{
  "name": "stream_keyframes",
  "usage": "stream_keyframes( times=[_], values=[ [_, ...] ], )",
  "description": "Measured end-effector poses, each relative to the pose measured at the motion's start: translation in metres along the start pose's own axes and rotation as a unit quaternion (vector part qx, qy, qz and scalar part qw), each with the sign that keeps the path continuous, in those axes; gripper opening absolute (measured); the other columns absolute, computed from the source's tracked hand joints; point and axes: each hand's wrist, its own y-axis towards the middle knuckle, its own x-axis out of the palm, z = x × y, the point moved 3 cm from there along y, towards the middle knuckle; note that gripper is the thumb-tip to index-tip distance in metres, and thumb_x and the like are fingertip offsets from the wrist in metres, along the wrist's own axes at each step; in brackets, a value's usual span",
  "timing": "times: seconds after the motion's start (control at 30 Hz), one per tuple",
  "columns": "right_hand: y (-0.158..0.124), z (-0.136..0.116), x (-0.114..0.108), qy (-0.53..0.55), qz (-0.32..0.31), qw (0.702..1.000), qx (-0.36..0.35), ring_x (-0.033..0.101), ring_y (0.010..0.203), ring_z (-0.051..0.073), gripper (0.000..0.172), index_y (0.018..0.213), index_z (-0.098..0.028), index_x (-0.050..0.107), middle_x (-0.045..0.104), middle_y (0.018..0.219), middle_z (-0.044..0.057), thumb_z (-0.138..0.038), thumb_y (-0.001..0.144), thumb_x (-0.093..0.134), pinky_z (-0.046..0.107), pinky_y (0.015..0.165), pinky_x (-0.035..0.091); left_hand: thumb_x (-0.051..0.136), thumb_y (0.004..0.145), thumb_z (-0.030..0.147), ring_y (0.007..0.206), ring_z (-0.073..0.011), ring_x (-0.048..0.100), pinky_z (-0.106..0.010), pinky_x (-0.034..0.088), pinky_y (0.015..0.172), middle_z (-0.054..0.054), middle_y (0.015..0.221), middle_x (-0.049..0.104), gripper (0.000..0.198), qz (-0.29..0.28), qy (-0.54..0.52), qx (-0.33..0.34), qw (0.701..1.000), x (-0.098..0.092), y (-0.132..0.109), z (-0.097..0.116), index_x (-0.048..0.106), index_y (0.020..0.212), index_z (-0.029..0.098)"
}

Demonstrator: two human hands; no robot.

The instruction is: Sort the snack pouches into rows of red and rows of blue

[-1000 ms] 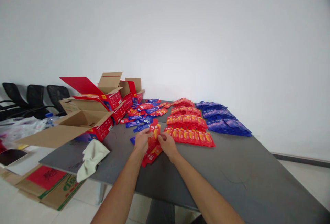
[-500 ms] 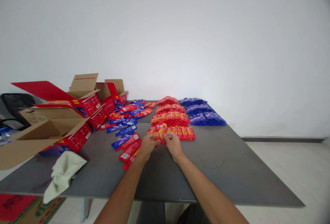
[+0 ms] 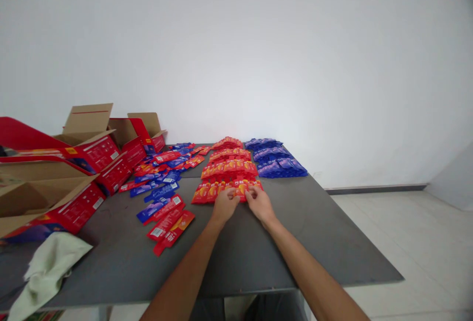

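Both hands busy: left hand (image 3: 224, 205) and right hand (image 3: 259, 204) pinch one red pouch (image 3: 241, 189) low at its two sides, thumbs to fingers. Pouch is at the front red row (image 3: 207, 193), right of its middle; resting on it or just over it, can't tell from here. Done so far, by the look of it: four red rows, front one included, plus three blue rows (image 3: 281, 167) behind and to the right. Left over: a mixed red-and-blue scatter (image 3: 162, 193) on the table (image 3: 291, 242), unsorted, so I'd call it well along, not finished. Held pouch: flat, upright to the viewer, white characters up top, orange-yellow print below, lower edge partly hidden by fingers.
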Motion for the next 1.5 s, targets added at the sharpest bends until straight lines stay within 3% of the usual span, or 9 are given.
stream_keyframes(
  times=[0.1,0.2,0.43,0.77,1.1,1.33,1.5],
  values=[
    [0.006,0.004,-0.012,-0.099,-0.011,0.995,-0.028,0.063,0.099,0.022,0.036,0.113,-0.019,0.067,0.069,0.111,0.009,-0.036,0.084,0.055,0.035,0.091,0.046,0.059,0.08,0.024,0.1,-0.0214,0.064,-0.035,0.048,0.091,-0.013,0.11,0.068,0.035,-0.016,0.112,0.062,0.992,0.02,0.005,0.006,0.067,0.113,0.013],
    [0.005,0.006,-0.02,-0.177,-0.007,0.982,-0.061,0.054,0.115,0.026,0.042,0.121,-0.018,0.064,0.064,0.124,0.01,-0.035,0.083,0.056,0.038,0.1,0.04,0.054,0.083,0.021,0.11,-0.0233,0.058,-0.037,0.042,0.099,-0.014,0.115,0.065,0.037,-0.031,0.221,0.126,0.967,0.035,0.006,0.013,0.065,0.118,0.013],
    [0.0,0.012,-0.025,-0.276,-0.013,0.959,-0.071,0.041,0.118,0.031,0.046,0.132,-0.021,0.057,0.055,0.136,0.01,-0.034,0.088,0.051,0.044,0.093,0.037,0.042,0.091,0.021,0.116,-0.0273,0.049,-0.042,0.035,0.102,-0.015,0.122,0.061,0.04,-0.047,0.363,0.156,0.917,0.05,0.004,0.018,0.06,0.125,0.014],
    [-0.002,0.028,-0.025,-0.324,-0.038,0.944,-0.051,0.035,0.124,0.034,0.046,0.132,-0.022,0.054,0.048,0.142,0.01,-0.031,0.087,0.05,0.049,0.094,0.035,0.043,0.091,0.022,0.129,-0.0321,0.037,-0.053,0.028,0.105,-0.008,0.139,0.052,0.044,-0.051,0.4,0.174,0.898,0.054,-0.001,0.012,0.053,0.134,0.025],
    [-0.003,0.031,-0.023,-0.329,-0.041,0.942,-0.044,0.035,0.125,0.031,0.048,0.135,-0.02,0.05,0.048,0.142,0.01,-0.03,0.088,0.049,0.047,0.097,0.033,0.039,0.093,0.024,0.132,-0.0305,0.036,-0.052,0.028,0.106,-0.004,0.141,0.052,0.044,-0.049,0.413,0.172,0.893,0.056,-0.002,0.005,0.05,0.136,0.028],
    [-0.01,0.011,-0.022,-0.332,0.009,0.94,-0.083,0.032,0.126,0.033,0.047,0.132,-0.022,0.052,0.048,0.141,0.011,-0.026,0.085,0.052,0.048,0.097,0.033,0.04,0.093,0.027,0.134,-0.0317,0.034,-0.053,0.027,0.107,-0.006,0.142,0.05,0.044,-0.039,0.413,0.155,0.897,0.05,-0.008,0.013,0.051,0.136,0.026],
    [-0.017,-0.011,-0.003,-0.307,0.014,0.94,-0.145,0.032,0.126,0.031,0.04,0.125,-0.022,0.058,0.051,0.137,0.011,-0.023,0.086,0.051,0.047,0.1,0.03,0.04,0.092,0.026,0.132,-0.0307,0.036,-0.054,0.024,0.109,-0.006,0.138,0.054,0.042,-0.013,0.419,0.159,0.894,0.027,-0.015,0.018,0.054,0.131,0.026]
  ],
)
